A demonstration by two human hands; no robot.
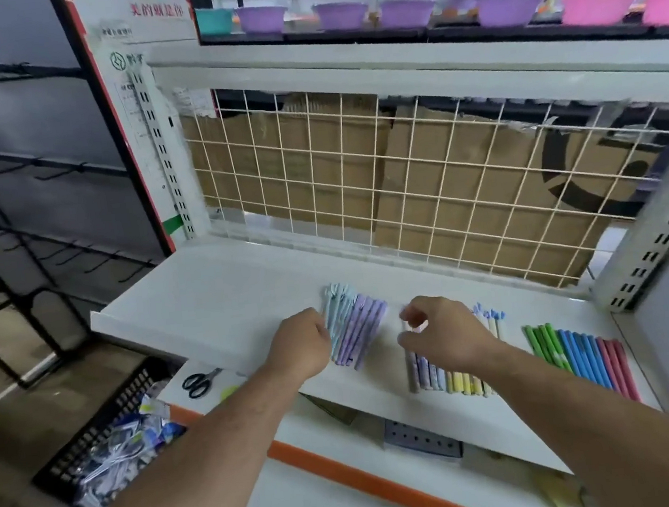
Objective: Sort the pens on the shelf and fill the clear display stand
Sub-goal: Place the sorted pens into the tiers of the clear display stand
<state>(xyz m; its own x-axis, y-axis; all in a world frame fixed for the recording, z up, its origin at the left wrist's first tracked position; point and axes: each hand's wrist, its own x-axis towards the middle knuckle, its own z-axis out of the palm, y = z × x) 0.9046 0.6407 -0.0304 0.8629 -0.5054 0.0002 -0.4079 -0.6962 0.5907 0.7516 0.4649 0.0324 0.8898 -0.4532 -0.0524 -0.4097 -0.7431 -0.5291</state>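
Lower left: black plastic basket full of torn wrappers, with black-handled scissors just beside it.
Left hand: curled, touching the left edge of the pale-blue and lilac pens. Fingertips are hidden, so I cannot tell if it grips.
Right hand: thumb and forefinger hooked close together over the left end of the pastel pen row. Blur hides any pinch.
Axis: all pens run near-to-far on the white metal shelf.
What the move turns on: I judge each bunch belongs to its own hand, as both sit right at the fingertips.
Further right: green, blue and pink pens, well apart from both hands.
Stand: I can't spot the clear display stand.
Back: white wire grid.
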